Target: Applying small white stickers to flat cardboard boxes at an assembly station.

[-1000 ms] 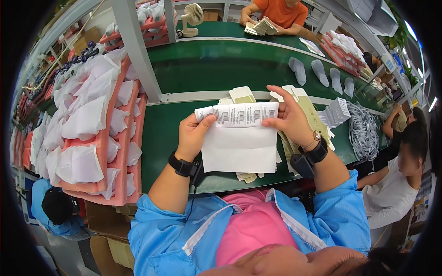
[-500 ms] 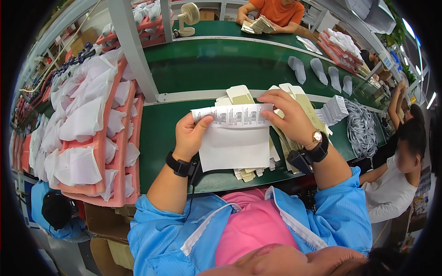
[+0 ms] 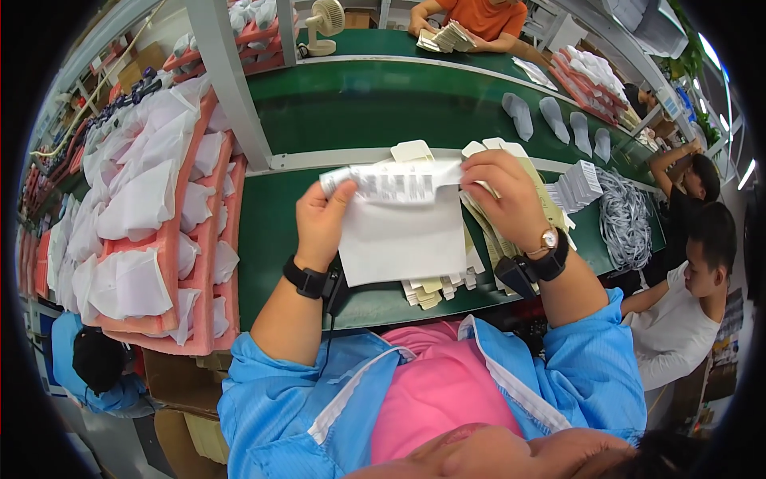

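The person is holding a white paper sheet [image 3: 403,231] above the green tabletop [image 3: 267,239], the left hand [image 3: 323,219] pinching the folded printed top edge at its 9 o'clock corner and the right hand [image 3: 503,195] pinching the same edge at its 3 o'clock end, fingers curled over it. Beneath the sheet, a stack of cream card tags [image 3: 435,289] is lying on the tabletop, poking out at 6 o'clock, while pink trays of white pouches [image 3: 148,231] are sitting well apart at 9 o'clock and a bundle of grey cords [image 3: 626,223] is resting at 3 o'clock.
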`<state>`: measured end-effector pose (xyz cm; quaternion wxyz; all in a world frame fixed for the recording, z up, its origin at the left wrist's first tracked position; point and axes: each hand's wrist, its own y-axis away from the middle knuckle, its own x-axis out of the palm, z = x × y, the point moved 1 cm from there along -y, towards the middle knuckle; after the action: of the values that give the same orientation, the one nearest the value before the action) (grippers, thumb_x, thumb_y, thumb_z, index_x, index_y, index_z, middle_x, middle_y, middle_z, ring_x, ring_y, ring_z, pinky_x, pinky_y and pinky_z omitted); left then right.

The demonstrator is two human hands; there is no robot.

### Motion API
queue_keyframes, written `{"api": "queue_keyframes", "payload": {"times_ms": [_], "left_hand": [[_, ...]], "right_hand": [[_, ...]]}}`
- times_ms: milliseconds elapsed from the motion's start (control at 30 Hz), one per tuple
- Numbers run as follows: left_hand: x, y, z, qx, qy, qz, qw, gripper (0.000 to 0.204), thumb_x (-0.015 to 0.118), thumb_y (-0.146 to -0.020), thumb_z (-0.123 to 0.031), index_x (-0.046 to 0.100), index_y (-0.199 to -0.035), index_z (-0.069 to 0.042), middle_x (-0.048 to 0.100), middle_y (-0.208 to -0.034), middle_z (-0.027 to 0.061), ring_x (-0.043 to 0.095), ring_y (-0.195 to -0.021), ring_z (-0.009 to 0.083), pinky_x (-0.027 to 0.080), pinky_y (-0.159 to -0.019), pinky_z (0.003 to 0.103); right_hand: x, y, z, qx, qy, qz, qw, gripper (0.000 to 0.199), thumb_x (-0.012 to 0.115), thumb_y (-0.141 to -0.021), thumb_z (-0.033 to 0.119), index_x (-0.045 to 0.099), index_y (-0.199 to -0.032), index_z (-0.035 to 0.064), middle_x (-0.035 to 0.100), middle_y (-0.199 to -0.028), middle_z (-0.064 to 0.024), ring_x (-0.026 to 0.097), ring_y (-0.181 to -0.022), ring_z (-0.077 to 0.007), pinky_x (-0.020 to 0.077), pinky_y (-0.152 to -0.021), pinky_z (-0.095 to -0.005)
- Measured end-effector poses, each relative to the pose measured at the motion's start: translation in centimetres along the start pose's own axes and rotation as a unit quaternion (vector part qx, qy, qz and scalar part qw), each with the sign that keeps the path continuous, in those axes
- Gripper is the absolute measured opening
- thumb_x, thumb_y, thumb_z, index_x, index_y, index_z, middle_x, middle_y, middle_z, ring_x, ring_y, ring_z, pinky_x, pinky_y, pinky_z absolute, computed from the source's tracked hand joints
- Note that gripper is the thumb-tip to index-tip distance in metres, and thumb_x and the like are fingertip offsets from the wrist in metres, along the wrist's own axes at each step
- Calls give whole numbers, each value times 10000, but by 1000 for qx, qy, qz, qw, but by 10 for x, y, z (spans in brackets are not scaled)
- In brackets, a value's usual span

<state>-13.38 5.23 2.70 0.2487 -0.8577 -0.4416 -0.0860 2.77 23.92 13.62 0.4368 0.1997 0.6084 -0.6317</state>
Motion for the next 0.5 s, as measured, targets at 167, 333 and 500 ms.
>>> {"api": "queue_keyframes", "payload": {"times_ms": [167, 333, 500], "left_hand": [[-18, -14, 3, 35, 106, -149, 982, 245, 580, -895, -167, 595, -1030, 38, 635, -969, 56, 580, -842, 105, 460, -756, 235], [-27, -19, 1, 66, 97, -187, 975, 257, 553, -911, -188, 591, -1031, 36, 632, -985, 66, 584, -855, 116, 458, -771, 239], [-29, -18, -6, 69, 141, -188, 970, 261, 541, -917, -192, 585, -1034, 37, 631, -995, 75, 585, -860, 123, 457, -779, 246]], "right_hand": [[3, 15, 9, 92, -129, -101, 982, 102, 608, -794, -12, 570, -879, 29, 570, -985, -79, 576, -866, -173, 461, -761, -269], [54, 28, 2, 286, -367, -13, 885, 116, 621, -825, 42, 555, -917, 22, 571, -958, -44, 569, -811, -98, 457, -680, -205], [79, 23, -11, 431, -388, 61, 812, 148, 649, -823, 100, 564, -927, 36, 588, -807, -12, 568, -675, -61, 439, -575, -174]]}}
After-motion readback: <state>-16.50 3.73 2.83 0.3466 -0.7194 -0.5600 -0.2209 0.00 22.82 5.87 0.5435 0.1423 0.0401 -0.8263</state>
